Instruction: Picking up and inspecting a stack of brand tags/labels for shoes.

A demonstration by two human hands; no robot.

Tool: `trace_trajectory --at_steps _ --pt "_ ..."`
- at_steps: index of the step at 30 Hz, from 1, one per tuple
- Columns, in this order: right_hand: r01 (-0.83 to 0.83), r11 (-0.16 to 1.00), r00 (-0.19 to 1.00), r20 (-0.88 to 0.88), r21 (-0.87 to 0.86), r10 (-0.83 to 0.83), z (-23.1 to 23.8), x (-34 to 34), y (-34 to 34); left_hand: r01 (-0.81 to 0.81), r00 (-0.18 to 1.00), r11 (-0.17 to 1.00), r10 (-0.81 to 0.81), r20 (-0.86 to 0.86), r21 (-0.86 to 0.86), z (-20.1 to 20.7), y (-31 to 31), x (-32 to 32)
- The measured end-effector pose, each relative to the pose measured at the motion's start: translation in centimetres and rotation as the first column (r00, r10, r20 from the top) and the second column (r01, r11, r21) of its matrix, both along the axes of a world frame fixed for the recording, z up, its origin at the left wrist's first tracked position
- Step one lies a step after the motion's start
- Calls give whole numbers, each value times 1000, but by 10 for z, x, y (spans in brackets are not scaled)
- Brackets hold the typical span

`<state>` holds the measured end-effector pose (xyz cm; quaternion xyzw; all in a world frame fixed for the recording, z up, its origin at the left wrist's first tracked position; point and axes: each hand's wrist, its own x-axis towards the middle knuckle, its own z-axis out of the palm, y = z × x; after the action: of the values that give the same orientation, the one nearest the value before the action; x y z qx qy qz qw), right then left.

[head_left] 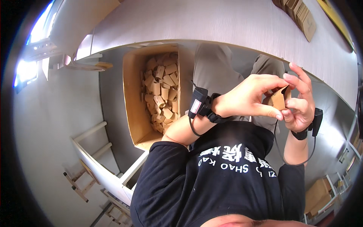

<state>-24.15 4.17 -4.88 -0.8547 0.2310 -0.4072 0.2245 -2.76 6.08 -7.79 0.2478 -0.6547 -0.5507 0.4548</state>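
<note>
Between my two hands is a small brown cardboard sleeve (279,100), bent into a folded shape with a dark opening at its top. My left hand (245,94) grips it from the left, thumb below and fingers above. My right hand (302,104) pinches its right side with the thumb and some fingers, while other fingers stick up. Both hands are above my lap, just short of the table edge. Part of the sleeve is hidden behind my fingers.
Ahead is a pale table (189,22), with a stack of flat brown cardboard pieces (300,17) at its right. An open cardboard box (132,94) on the left holds many small cardboard sleeves (165,92). A white metal frame (90,153) stands at lower left, another cardboard box (317,195) at lower right.
</note>
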Motion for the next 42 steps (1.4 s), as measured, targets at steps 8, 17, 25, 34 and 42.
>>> trace_trajectory --at_steps 8,17,25,34,42 --pt "-99 994 993 73 50 95 -1 10 -3 180 983 969 -169 -75 168 -5 1 10" --pt "-192 972 973 158 138 170 -3 -1 -7 497 832 817 -353 -427 292 -14 5 0" --pt "67 856 907 325 512 -266 -42 2 44 -124 983 990 132 -128 69 -55 13 -52" --pt "173 662 647 422 730 -635 -131 -17 55 -81 989 996 75 128 45 -93 -5 -91" --pt "278 496 626 237 822 -743 -159 -7 53 -230 950 891 292 -106 391 -112 11 -113"
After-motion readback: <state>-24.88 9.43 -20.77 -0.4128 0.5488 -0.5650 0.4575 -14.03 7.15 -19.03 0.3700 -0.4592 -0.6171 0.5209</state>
